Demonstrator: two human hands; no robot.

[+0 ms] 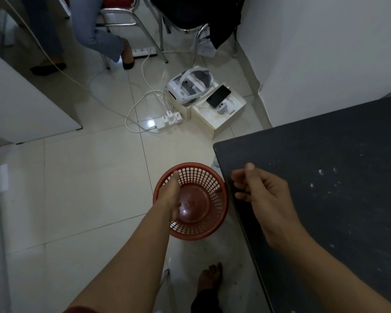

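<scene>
I can read no text or number here; the white box on the floor beyond my left hand may bear print, too dim to tell.

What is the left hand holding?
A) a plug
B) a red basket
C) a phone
B: the left hand grips the rim of the basket, thumb inside it.

Left hand grips red basket by rim, thumb inside; right hand curled over dark table edge, looks empty but blurry.
</scene>
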